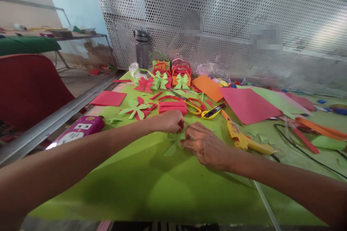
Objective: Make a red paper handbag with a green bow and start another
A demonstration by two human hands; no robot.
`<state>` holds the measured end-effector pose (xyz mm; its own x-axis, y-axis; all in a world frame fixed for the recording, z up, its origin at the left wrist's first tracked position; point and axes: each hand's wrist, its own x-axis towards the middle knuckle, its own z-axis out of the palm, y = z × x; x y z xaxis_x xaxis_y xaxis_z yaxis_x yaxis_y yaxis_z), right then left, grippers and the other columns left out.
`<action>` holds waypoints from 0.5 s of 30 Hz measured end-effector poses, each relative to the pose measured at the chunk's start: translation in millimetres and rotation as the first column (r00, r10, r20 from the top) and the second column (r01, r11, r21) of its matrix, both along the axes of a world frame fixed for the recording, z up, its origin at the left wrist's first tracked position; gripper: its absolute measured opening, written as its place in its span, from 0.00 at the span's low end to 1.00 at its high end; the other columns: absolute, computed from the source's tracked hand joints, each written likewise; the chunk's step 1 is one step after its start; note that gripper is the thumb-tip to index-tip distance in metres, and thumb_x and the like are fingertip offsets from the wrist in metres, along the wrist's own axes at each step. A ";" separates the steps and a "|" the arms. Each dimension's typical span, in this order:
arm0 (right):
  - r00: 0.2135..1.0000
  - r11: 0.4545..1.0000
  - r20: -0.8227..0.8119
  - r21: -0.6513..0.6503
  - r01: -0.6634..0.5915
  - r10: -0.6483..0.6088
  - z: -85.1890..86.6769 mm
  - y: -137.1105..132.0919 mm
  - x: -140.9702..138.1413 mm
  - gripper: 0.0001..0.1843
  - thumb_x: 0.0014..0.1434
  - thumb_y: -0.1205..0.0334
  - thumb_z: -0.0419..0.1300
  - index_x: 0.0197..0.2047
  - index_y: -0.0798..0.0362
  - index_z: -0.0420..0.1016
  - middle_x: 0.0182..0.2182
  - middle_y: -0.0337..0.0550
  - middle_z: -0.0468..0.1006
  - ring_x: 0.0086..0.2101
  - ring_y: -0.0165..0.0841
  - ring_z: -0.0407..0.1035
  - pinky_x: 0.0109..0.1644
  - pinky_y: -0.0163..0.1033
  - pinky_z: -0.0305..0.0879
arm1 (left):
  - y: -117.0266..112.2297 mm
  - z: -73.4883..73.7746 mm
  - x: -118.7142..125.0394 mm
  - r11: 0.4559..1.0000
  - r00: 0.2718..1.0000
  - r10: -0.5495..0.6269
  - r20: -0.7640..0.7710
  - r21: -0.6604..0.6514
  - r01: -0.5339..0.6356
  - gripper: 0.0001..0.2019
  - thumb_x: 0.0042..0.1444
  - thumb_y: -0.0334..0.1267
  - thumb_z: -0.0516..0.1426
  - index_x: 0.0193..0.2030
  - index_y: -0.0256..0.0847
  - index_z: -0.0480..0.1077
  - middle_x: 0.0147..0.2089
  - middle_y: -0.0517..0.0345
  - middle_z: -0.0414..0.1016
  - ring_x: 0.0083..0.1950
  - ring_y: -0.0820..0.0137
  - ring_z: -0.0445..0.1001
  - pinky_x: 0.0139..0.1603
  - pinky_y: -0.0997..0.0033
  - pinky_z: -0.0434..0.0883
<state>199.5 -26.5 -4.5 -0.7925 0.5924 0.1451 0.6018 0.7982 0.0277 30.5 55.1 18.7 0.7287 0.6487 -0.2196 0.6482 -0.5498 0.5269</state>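
Note:
Close together over the green table, both my hands are at a pale green paper bow cutout. My left hand is closed, its fingertips pinched at the cutout's upper part. From the other side, my right hand grips its right edge between bent fingers. Part of the cutout is hidden behind the fingers. Just beyond my left hand lies a small red paper bag with a handle. Scissors with red and yellow handles and a yellow box cutter rest beside it.
A yellow glue gun with a cord lies right of my right hand. Finished paper bags with bows stand at the back near a water bottle. Pink sheets, an orange sheet and a purple power strip flank the work area.

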 end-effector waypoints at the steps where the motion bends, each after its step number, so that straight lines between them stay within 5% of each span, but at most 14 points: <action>1: 1.000 1.000 0.007 0.005 -0.004 0.004 0.3 0.5 -0.1 0.10 0.56 0.70 0.55 0.39 0.53 0.76 0.33 0.46 0.69 0.39 0.38 0.60 0.43 0.45 0.53 | 0.1 -0.3 -0.6 1.000 1.000 0.002 -0.003 -0.001 -0.002 0.06 0.46 0.26 0.58 0.30 0.37 0.76 0.27 0.60 0.77 0.27 0.73 0.72 0.26 0.77 0.63; 15: 0.997 0.995 0.054 0.076 -0.059 0.055 5.5 4.2 -2.5 0.10 0.57 0.72 0.53 0.34 0.55 0.76 0.31 0.47 0.69 0.37 0.38 0.57 0.40 0.43 0.53 | -13.5 -1.9 -26.1 0.997 0.999 0.045 -0.009 0.067 -0.044 0.07 0.41 0.25 0.54 0.23 0.36 0.73 0.22 0.61 0.72 0.23 0.74 0.69 0.24 0.77 0.61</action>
